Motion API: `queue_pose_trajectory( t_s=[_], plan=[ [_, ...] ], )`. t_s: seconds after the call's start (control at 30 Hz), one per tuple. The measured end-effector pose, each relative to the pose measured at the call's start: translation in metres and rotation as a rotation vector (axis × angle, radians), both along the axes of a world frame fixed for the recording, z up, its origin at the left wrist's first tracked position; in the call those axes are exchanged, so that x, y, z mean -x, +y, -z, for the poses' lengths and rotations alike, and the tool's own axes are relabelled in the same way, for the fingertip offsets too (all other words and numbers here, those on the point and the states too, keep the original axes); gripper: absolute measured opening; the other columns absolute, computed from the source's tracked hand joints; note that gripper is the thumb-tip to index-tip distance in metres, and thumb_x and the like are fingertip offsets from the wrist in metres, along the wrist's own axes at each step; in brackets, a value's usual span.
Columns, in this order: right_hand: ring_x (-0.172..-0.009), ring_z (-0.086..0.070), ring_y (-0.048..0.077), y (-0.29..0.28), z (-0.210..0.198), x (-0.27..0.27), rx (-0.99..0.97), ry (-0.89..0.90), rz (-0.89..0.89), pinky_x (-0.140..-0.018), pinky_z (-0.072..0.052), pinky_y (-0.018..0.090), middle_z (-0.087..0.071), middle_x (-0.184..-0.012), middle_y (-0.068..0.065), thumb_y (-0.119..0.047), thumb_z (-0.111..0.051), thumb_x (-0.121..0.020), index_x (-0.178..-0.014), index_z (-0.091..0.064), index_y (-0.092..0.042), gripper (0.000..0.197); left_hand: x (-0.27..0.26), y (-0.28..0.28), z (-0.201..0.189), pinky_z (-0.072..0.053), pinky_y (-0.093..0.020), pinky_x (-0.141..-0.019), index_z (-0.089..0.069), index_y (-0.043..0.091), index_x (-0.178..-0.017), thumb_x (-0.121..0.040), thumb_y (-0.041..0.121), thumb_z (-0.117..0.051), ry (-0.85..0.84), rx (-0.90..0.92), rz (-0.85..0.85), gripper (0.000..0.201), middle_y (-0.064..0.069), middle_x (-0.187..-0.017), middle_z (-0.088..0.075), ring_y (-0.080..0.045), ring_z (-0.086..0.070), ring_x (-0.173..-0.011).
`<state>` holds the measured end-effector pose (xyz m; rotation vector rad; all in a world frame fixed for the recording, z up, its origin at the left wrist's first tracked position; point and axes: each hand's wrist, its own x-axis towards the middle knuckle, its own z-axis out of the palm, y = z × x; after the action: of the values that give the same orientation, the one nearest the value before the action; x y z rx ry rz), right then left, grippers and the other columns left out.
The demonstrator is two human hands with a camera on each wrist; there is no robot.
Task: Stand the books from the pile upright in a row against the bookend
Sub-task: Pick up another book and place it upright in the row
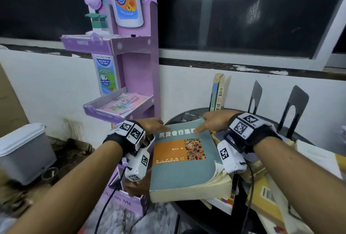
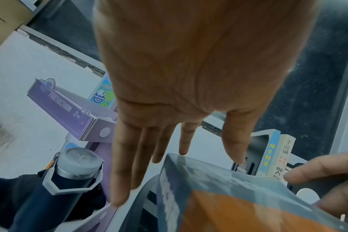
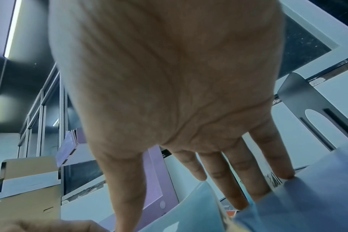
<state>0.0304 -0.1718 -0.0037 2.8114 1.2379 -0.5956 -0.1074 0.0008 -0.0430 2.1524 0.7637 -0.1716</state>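
Observation:
A thick grey-blue book [image 1: 184,173] with an orange block on its cover is held flat, above the near edge of a round dark table [image 1: 179,116]. My right hand [image 1: 207,123] holds its far right corner, thumb [image 2: 300,175] on the cover and straight fingers [image 3: 236,180] behind the far edge. My left hand [image 1: 155,124] rests at the far left corner, and its fingers [image 2: 127,157] lie straight along that side. Two books [image 1: 219,94] stand upright at the back. To their right stand two black bookends [image 1: 255,96] [image 1: 295,108]. The pile of books [image 1: 265,202] lies under my right forearm.
A purple cardboard display stand [image 1: 138,69] rises just left of the table. A grey bin with a white lid [image 1: 24,151] sits on the floor at the far left. Below my left hand stands a dark bottle [image 2: 75,172]. Behind the table is a white wall under a blackboard.

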Motion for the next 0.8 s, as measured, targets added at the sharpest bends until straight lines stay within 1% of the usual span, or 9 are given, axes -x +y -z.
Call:
queue_pose_trajectory(
  t_s=[0.07, 0.13, 0.2, 0.3, 0.4, 0.47, 0.57, 0.7, 0.8],
  plan=[
    [-0.101, -0.061, 0.024, 0.001, 0.003, -0.002, 0.012, 0.005, 0.010, -0.098, -0.047, 0.038, -0.065, -0.113, 0.004, -0.063, -0.062, -0.082, -0.120, -0.061, -0.010, 0.065, 0.001, 0.000, 0.005, -0.054, -0.051, -0.087, -0.039, 0.014, -0.137, -0.092, 0.036, -0.060, 0.039, 0.098, -0.034, 0.054, -0.017, -0.125, -0.050, -0.035, -0.060, -0.096],
    [-0.105, -0.063, 0.025, 0.001, 0.006, -0.003, 0.028, 0.022, 0.018, -0.100, -0.047, 0.043, -0.068, -0.115, 0.007, -0.060, -0.066, -0.080, -0.112, -0.066, -0.011, 0.059, 0.001, -0.001, 0.009, -0.058, -0.049, -0.076, -0.037, 0.018, -0.135, -0.090, 0.034, -0.064, 0.049, 0.150, -0.063, 0.054, -0.014, -0.116, -0.052, -0.039, -0.063, -0.097],
    [-0.106, -0.064, 0.025, 0.002, 0.008, -0.002, 0.035, 0.048, 0.020, -0.100, -0.048, 0.044, -0.069, -0.114, 0.007, -0.056, -0.070, -0.078, -0.113, -0.067, -0.011, 0.057, 0.000, -0.002, 0.012, -0.059, -0.045, -0.069, -0.036, 0.019, -0.136, -0.090, 0.031, -0.064, 0.038, 0.180, -0.082, 0.055, -0.011, -0.108, -0.052, -0.036, -0.062, -0.094],
    [-0.108, -0.063, 0.025, 0.003, 0.009, -0.001, 0.011, 0.069, 0.013, -0.101, -0.047, 0.043, -0.068, -0.116, 0.007, -0.049, -0.075, -0.078, -0.117, -0.066, -0.011, 0.054, -0.002, -0.003, 0.015, -0.057, -0.048, -0.079, -0.035, 0.017, -0.137, -0.091, 0.030, -0.063, 0.026, 0.172, -0.084, 0.056, -0.012, -0.111, -0.052, -0.032, -0.060, -0.096],
    [-0.108, -0.064, 0.027, 0.002, 0.009, -0.003, -0.013, 0.080, 0.005, -0.100, -0.048, 0.041, -0.070, -0.114, 0.009, -0.046, -0.077, -0.077, -0.113, -0.069, -0.010, 0.052, -0.002, -0.002, 0.015, -0.060, -0.041, -0.067, -0.034, 0.017, -0.138, -0.090, 0.031, -0.064, 0.008, 0.163, -0.071, 0.058, -0.011, -0.110, -0.054, -0.027, -0.062, -0.087],
    [-0.097, -0.065, 0.026, 0.002, 0.009, -0.003, -0.028, 0.075, 0.013, -0.090, -0.050, 0.036, -0.072, -0.106, 0.010, -0.047, -0.079, -0.074, -0.105, -0.070, -0.007, 0.051, -0.001, 0.000, 0.013, -0.060, -0.036, -0.059, -0.033, 0.018, -0.137, -0.088, 0.030, -0.066, -0.012, 0.173, -0.069, 0.060, -0.010, -0.108, -0.056, -0.026, -0.064, -0.084],
    [-0.076, -0.057, 0.022, -0.001, 0.010, -0.002, -0.056, 0.053, 0.040, -0.070, -0.043, 0.031, -0.067, -0.085, 0.007, -0.046, -0.083, -0.070, -0.088, -0.069, -0.003, 0.048, 0.001, 0.001, 0.010, -0.059, -0.033, -0.051, -0.034, 0.019, -0.134, -0.087, 0.026, -0.068, -0.060, 0.179, -0.072, 0.059, -0.007, -0.099, -0.056, -0.025, -0.064, -0.077],
    [-0.069, -0.052, 0.017, -0.003, 0.008, 0.001, -0.100, -0.004, 0.080, -0.061, -0.040, 0.027, -0.059, -0.073, 0.002, -0.043, -0.086, -0.067, -0.069, -0.056, -0.011, 0.044, 0.003, 0.000, 0.007, -0.059, -0.034, -0.052, -0.035, 0.018, -0.127, -0.086, 0.024, -0.069, -0.118, 0.133, -0.075, 0.053, -0.006, -0.098, -0.055, -0.024, -0.063, -0.074],
    [-0.069, -0.053, 0.017, -0.005, 0.002, 0.005, -0.130, -0.042, 0.103, -0.063, -0.042, 0.028, -0.059, -0.076, 0.003, -0.043, -0.088, -0.064, -0.071, -0.054, -0.012, 0.046, 0.004, 0.000, 0.003, -0.059, -0.043, -0.067, -0.034, 0.018, -0.127, -0.085, 0.023, -0.070, -0.148, 0.112, -0.068, 0.056, -0.011, -0.109, -0.054, -0.029, -0.063, -0.086]
  ],
)
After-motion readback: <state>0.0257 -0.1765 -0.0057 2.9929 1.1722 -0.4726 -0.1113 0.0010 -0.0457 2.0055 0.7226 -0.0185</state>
